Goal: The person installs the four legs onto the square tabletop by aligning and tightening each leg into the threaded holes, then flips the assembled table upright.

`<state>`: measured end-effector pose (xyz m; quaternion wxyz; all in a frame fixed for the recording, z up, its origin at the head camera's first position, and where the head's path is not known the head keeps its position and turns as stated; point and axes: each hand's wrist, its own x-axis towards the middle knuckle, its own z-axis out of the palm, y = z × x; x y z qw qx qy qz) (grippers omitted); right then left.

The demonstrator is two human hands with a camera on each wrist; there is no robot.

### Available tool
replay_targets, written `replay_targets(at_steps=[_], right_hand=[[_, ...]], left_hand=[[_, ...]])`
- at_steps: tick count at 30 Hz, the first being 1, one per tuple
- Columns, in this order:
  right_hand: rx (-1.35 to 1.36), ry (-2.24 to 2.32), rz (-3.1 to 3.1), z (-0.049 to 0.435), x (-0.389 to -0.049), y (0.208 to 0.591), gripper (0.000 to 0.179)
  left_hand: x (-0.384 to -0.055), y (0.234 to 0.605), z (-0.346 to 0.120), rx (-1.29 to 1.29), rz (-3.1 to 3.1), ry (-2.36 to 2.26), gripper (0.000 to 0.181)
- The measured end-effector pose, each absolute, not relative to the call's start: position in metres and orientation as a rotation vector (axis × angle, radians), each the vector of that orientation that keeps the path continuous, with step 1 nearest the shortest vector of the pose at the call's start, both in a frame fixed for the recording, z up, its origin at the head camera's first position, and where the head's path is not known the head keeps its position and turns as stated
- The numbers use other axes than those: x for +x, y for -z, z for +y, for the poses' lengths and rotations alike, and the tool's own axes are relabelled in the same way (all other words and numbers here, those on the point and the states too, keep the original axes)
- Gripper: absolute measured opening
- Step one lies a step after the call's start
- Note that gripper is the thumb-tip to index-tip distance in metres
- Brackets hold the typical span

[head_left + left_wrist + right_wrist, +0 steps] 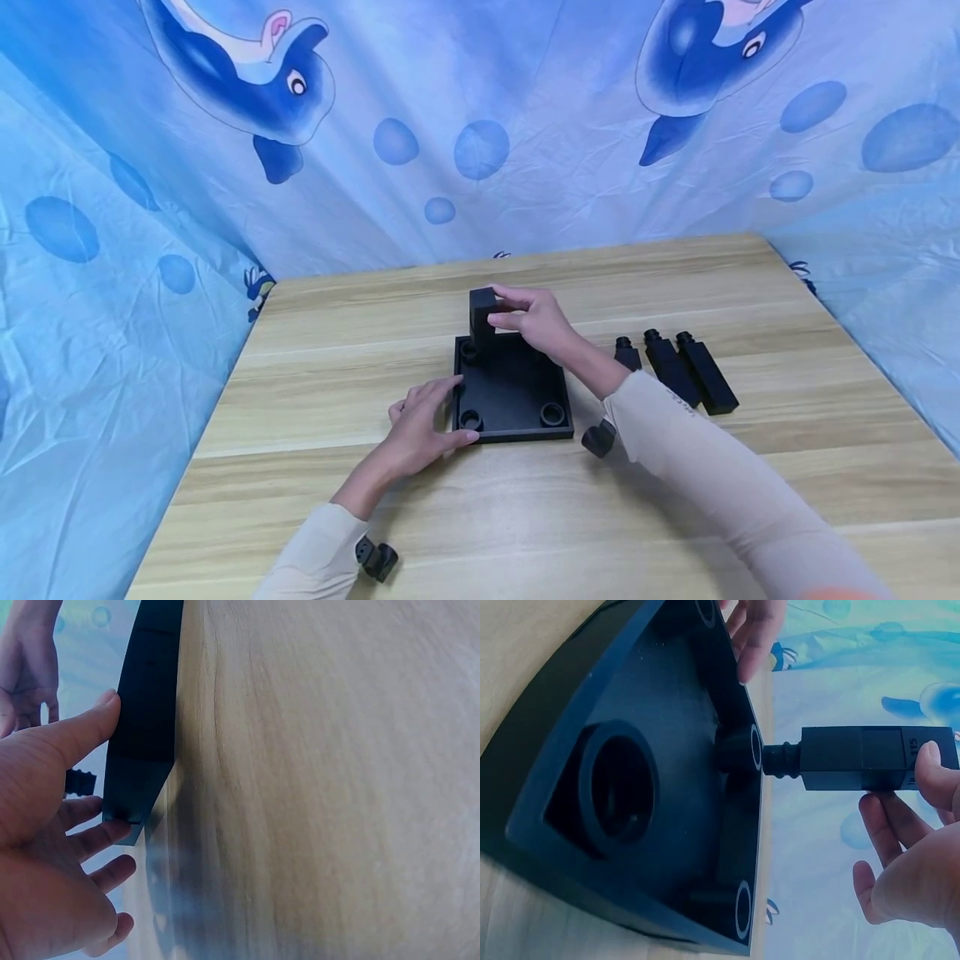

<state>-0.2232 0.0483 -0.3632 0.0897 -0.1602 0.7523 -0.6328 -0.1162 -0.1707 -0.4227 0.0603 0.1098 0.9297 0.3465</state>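
Note:
A black square tabletop piece (513,383), raised-rimmed, lies on the table with round sockets at its corners. My right hand (534,321) pinches a black square leg (482,312) between thumb and fingers, upright over the back left socket (468,352). In the right wrist view, the leg's ribbed end (782,760) points at a socket rim (756,748), close to or touching it. Thumb and spread fingers of my left hand (420,429) touch the near left corner of the piece, on adjoining sides. The left wrist view shows those fingers (97,838) loosely extended at the corner.
Two more black legs (708,375) (671,367) lie side by side on the right of the wooden table (315,400). Another leg (627,353) is partly hidden behind my right forearm. A blue dolphin-printed curtain (420,92) surrounds the table.

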Motion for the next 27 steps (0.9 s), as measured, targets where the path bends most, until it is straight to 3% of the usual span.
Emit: replay_targets(at_steps=[14, 27], right_hand=[[-0.543, 1.913, 2.231, 0.03, -0.226, 0.372, 0.049], [-0.419, 1.764, 2.38, 0.019, -0.224, 0.372, 0.052]], left_hand=[[-0.117, 0.424, -0.17, 0.325, 2.815, -1.042, 0.082], [-0.117, 0.426, -0.171, 0.337, 2.829, -1.018, 0.083]])
